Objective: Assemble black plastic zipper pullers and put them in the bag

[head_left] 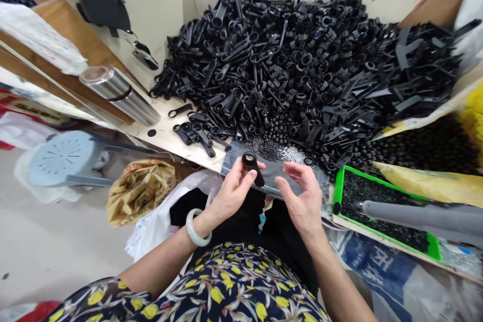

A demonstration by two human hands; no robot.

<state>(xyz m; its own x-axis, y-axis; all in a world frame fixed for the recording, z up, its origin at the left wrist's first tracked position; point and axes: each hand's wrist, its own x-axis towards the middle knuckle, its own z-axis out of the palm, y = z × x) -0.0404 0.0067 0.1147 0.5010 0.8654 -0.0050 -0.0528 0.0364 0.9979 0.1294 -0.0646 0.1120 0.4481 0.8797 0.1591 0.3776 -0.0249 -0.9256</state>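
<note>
My left hand is closed round a black plastic part with a ring-shaped end, held upright with the ring toward me. Just to its right, my right hand is open, its fingers curved and apart from the part. Beyond both hands lie small silver metal pins and small black pieces at the foot of a big heap of black plastic parts. Several ring-ended black handles lie loose on the board to the left.
A steel thermos stands at the left by the bin wall. At the right is a green-rimmed tray of small black bits, with a grey rod-like tool across it. A blue stool and a brown paper bag are lower left.
</note>
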